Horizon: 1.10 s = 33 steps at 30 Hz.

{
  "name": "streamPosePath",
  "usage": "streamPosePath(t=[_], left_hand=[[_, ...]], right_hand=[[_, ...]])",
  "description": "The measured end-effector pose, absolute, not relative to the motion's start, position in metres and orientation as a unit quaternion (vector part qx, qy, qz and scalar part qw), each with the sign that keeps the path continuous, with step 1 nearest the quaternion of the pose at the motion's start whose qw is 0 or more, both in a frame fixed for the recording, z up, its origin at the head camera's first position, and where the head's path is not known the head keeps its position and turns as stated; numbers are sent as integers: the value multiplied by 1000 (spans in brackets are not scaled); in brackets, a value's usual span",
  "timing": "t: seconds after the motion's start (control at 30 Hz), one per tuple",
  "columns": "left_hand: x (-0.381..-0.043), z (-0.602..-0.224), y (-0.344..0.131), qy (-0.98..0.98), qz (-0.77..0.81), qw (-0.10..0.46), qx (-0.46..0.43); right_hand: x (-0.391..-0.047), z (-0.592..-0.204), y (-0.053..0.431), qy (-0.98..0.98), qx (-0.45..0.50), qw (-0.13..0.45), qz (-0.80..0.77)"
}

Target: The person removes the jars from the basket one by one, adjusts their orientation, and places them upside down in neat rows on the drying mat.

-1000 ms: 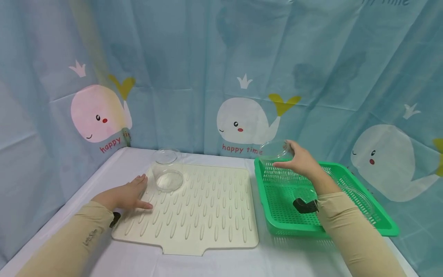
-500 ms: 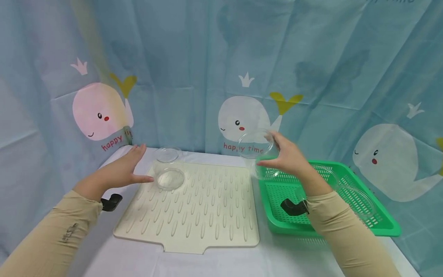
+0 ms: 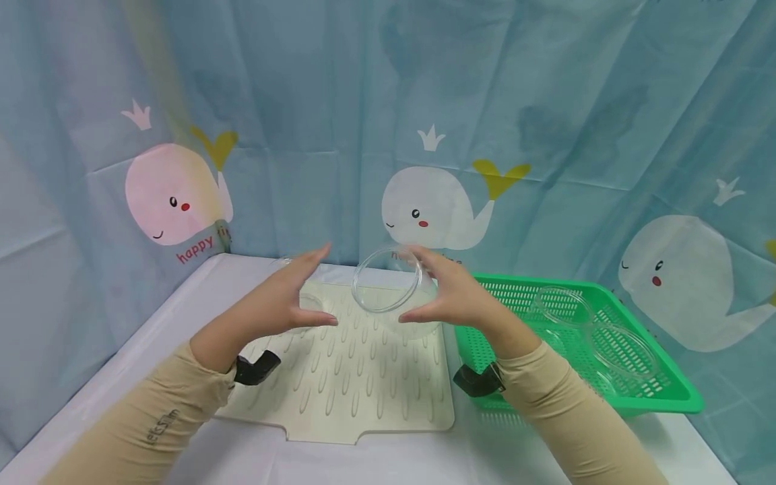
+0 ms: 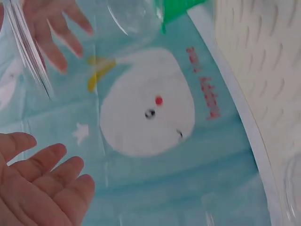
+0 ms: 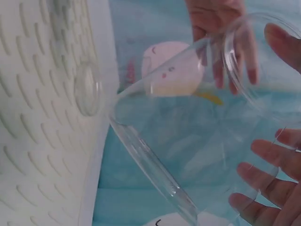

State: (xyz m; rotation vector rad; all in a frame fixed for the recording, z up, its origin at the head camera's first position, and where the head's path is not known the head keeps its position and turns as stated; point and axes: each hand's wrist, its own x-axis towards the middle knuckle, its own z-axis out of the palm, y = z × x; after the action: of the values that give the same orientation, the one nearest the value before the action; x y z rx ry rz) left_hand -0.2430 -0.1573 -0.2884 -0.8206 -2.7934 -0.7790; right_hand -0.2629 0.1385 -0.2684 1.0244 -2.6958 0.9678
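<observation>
My right hand (image 3: 461, 296) grips a clear cup (image 3: 395, 288) in the air above the cream ridged mat (image 3: 358, 384). Tilted, the cup has its round rim turned to the left; the right wrist view shows fingers (image 5: 263, 181) and thumb around its see-through wall. Facing it from the left, my left hand (image 3: 273, 303) is held up with fingers spread and nothing in them, apart from the cup. Another clear cup (image 3: 310, 303) stands on the mat's far left part, mostly hidden behind the left hand.
A green slotted basket (image 3: 669, 399) stands right of the mat on the white-covered table (image 3: 254, 465). More clear cups lie in it, one at the back (image 3: 564, 306) and one at the right (image 3: 624, 350). A blue whale-print curtain (image 3: 315, 135) hangs close behind.
My right hand has carried the cup left from over the basket to over the mat, tilting its rim leftward. My left hand has risen off the mat's left edge and moved right towards it.
</observation>
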Motion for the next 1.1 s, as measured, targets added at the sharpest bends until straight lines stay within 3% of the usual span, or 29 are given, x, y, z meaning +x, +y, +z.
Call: streamPosePath(t=[0.43,0.83,1.1], left_hand=[[-216,-292,-111,-893,-260,77,-358],[-214,-307,-104,-903,-255,77,-338],[-212,-311,-102,-897,-262,124,-334]], right_hand=[[-252,-279,122,-890,392,-5,233],[-251,-285,121,-885,426,-28,187],[-251,-283,123,-889,420,-23,181]])
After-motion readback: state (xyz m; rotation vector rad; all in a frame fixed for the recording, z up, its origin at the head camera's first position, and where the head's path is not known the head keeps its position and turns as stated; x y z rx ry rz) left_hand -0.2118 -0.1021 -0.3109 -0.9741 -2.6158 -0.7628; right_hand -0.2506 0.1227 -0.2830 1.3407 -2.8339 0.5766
